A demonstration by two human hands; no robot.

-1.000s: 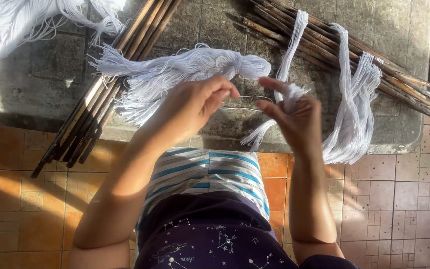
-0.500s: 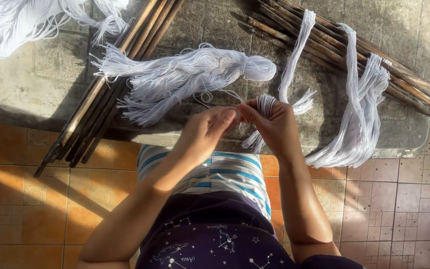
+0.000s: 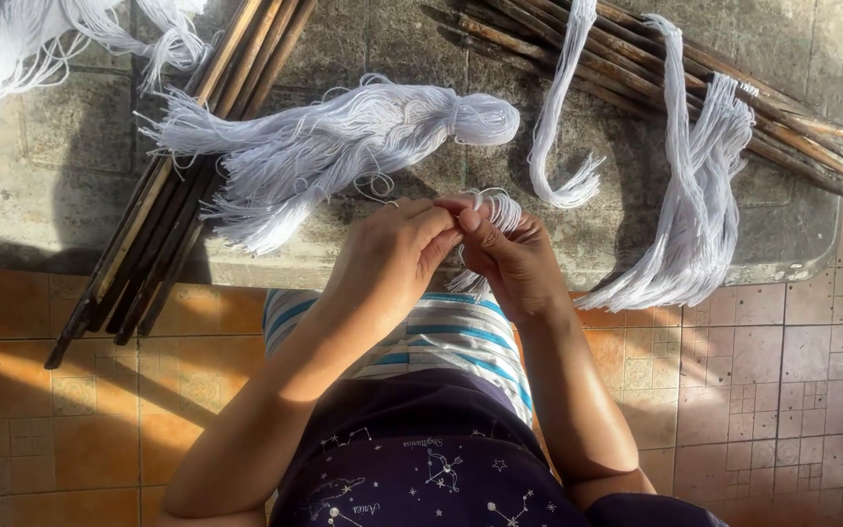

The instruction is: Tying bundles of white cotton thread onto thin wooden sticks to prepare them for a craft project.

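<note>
At the near edge of the stone slab [image 3: 41, 195], seen from the head camera, both hands meet over a small bundle of white thread [image 3: 496, 210]. The left hand [image 3: 387, 259] is closed, its fingertips pinching the thread at the top of the bundle. The right hand [image 3: 509, 259] is curled around the same bundle from the other side, thumb pressed toward the left fingertips, so the two grips touch. Held this way, the looped head of the bundle stands up above the fingers while its loose tail [image 3: 465, 283] hangs down between the wrists, apparently to keep the strands gathered and taut at one point.

Both forearms rise from the lower frame and converge; the left elbow is set out wide, the right forearm runs nearly straight up. The wrists are bent slightly inward.

Just beyond the hands lies a tied tassel of white thread [image 3: 343, 137], its knotted head pointing right and its fringe spread left. A single looped skein [image 3: 558, 127] and a thicker hank of white thread [image 3: 695, 205] drape across a bundle of dark sticks [image 3: 782, 122] at the right, the hank trailing over the slab edge. A second bundle of sticks [image 3: 168, 215] lies diagonally at the left, overhanging the orange tiled floor [image 3: 51, 410]. More loose thread [image 3: 12, 39] occupies the upper left corner.
</note>
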